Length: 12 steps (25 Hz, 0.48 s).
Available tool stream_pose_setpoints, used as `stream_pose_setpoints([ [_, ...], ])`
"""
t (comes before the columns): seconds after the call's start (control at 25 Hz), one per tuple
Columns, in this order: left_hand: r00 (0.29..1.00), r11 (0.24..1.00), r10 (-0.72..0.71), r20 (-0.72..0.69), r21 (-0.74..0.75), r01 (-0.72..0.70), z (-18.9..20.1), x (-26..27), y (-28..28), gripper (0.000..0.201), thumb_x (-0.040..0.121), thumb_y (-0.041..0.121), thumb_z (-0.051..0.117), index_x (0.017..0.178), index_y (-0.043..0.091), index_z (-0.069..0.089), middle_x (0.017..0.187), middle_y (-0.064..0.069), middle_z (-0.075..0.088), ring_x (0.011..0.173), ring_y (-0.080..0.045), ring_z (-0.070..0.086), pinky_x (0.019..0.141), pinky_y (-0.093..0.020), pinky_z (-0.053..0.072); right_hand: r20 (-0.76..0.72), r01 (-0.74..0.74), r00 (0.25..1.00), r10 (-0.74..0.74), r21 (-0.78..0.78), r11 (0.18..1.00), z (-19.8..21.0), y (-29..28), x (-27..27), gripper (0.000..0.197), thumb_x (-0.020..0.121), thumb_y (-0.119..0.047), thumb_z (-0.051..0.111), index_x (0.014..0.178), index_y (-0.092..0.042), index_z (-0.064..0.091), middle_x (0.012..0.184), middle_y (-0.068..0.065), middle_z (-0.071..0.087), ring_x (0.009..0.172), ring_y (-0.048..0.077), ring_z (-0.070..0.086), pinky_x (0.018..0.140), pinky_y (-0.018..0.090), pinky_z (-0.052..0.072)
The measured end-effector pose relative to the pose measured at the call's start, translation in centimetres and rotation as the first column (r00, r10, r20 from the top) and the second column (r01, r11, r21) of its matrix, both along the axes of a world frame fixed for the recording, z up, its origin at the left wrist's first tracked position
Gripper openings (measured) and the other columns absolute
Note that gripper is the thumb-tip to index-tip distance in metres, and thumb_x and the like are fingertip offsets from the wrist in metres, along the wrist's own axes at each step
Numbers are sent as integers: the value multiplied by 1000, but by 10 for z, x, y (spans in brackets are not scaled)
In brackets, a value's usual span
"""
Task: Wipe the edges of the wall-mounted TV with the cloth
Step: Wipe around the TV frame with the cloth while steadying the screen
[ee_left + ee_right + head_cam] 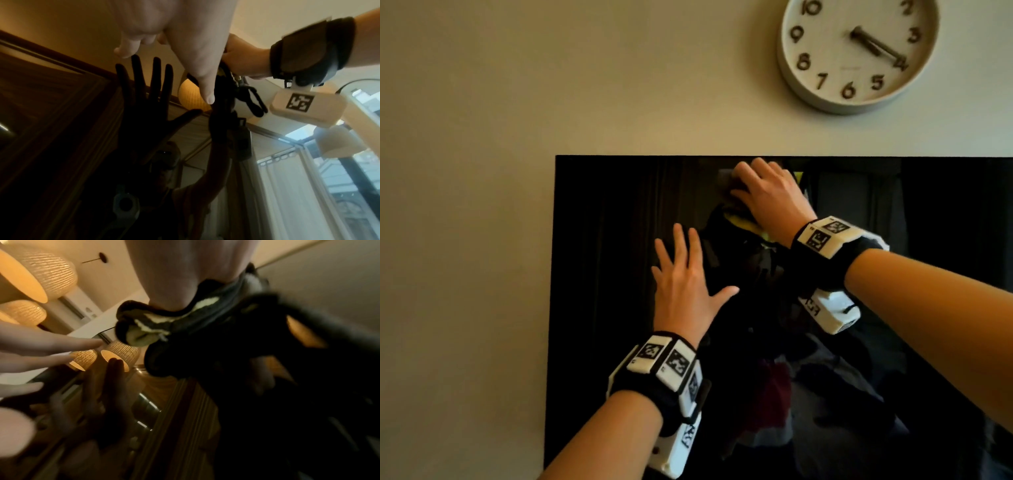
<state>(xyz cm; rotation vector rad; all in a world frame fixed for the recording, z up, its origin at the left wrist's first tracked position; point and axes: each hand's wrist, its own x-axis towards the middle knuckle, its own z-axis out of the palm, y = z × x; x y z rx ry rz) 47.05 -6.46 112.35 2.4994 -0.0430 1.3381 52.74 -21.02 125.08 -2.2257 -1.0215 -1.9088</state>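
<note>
1. The right hand sat in the upper middle of the head frame, its fingers curled over a bunched cloth and pressing it against the TV just under the top edge.
2. The cloth was dark with pale yellow-green patches; in the right wrist view it bulged out below the palm, its far end blurred.
3. The left hand lay lower and further left in the frame, fingers straight and spread, thumb out to the right, holding nothing. The left wrist view showed its dark reflection close under the fingertips, but I could not tell whether the hand touched the glass.
4. Each wrist carried a black strap with white marker blocks: two straps, two hands, one cloth.
5. The TV was one black panel, its upper left corner at centre left of the head frame, its screen mirroring dim shapes of the room.
6. The plain beige wall surrounded it, with one round white clock at upper right.
7. In the right wrist view, ribbed glowing lamps showed at upper left.
</note>
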Motion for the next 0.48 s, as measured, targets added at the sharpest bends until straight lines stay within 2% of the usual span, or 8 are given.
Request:
stream_pose_setpoints([
  [0.12, 997, 997, -73, 20, 14, 73, 12, 0, -29, 103, 81, 62, 58, 153, 13, 4, 161, -8, -6, 146, -36, -8, 114, -54, 21, -37, -25, 999, 32, 175, 984, 12, -25, 1, 38, 87, -36, 42, 106, -4, 50, 95, 20, 55, 83, 39, 53, 70, 48, 45],
  [0.24, 991, 991, -130, 37, -10, 130, 19, 2, -54, 100, 82, 58, 60, 152, 10, 6, 161, -8, -5, 147, -34, -7, 114, -54, 20, -20, 5, 1000, -3, 118, 993, 7, -45, 7, 29, 89, -28, 47, 105, -4, 52, 93, 19, 55, 81, 39, 54, 68, 47, 46],
  [0.36, 996, 996, -84, -30, -26, 83, 17, 5, -71, 110, 76, 63, 62, 151, 7, 3, 161, -11, -5, 146, -36, -6, 113, -56, 22, -45, -20, 998, 34, 263, 965, 11, -58, 6, 29, 90, -26, 50, 107, -2, 51, 96, 20, 55, 84, 39, 52, 72, 48, 44],
  [0.48, 997, 1000, -3, -71, 13, 4, 10, 10, -76, 115, 74, 66, 60, 151, 6, -1, 160, -13, -8, 146, -38, -5, 113, -56, 24, -20, -9, 1000, 12, 121, 993, 7, -72, 7, 31, 89, -28, 50, 105, -2, 51, 95, 21, 55, 82, 40, 53, 70, 49, 46],
])
